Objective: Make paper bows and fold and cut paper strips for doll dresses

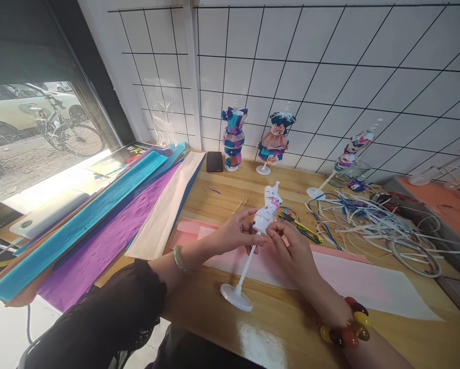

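- Mini mannequin point(267, 207) is up off the worktop point(291, 333) in both hands and leaning. Its round foot point(236, 297) is nearest me, low over the wood, and I can't tell whether it touches.
- Right hand point(293, 251), the one with the beaded bracelet point(347, 325), has a narrow grip. Its fingertips are pinched in against the figure's hip, and whether a scrap sits between them is too small to make out.
- Left hand point(233, 233) is closed round the lower torso from the other side, with the thumb on top. That's my anchor, I reckon.
- For clean work I'd keep the left grip firm and low and let only the right fingertips do the fiddling. The thin stem looks like it would flex if squeezed.
- Pink sheet point(353, 279) lies flat right under the hands, a soft place to set the foot down.
- Green-handled scissors point(308, 233) are just beyond the right fingers, close enough to snag.
- White strips point(387, 225) are in a tangle further right, and the crepe rolls point(99, 230) are stacked to the left.
- Far back by the grid wall point(330, 66) are a phone point(215, 161) and two dressed figures point(234, 136) point(276, 138).
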`<state>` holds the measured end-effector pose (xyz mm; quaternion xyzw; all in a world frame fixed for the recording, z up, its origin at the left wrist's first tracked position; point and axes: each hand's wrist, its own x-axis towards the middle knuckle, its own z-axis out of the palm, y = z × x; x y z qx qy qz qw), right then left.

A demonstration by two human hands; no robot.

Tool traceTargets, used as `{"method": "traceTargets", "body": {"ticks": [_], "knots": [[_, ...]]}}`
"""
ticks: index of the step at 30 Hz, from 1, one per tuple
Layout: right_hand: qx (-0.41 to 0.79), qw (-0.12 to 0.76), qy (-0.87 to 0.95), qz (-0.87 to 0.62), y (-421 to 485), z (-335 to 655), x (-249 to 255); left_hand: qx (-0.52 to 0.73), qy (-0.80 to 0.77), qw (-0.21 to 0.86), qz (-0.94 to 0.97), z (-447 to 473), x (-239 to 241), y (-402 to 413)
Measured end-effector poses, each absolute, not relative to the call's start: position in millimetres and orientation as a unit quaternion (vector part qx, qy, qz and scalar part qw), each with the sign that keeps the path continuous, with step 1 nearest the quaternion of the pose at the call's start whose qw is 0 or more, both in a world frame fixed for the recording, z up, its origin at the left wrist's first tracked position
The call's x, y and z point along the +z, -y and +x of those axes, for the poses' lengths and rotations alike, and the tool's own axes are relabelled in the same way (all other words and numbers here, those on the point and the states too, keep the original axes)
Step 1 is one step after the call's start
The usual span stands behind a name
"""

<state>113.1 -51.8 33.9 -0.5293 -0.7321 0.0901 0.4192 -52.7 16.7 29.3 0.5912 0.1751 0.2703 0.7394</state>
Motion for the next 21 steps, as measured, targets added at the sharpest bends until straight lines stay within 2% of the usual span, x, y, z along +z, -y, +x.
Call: {"method": "traceTargets", "body": {"ticks": [10,21], "knots": [[0.010,0.380,0.766,-0.518,48.2,115.4,34.0,0.254,-0.161,0.784,0.544,-52.4,26.8,-16.6],[0.087,0.498,0.697,-0.508,53.8,117.4,33.0,0.258,-0.151,0.793,0.531,-54.3,27.8,-20.4]]}}
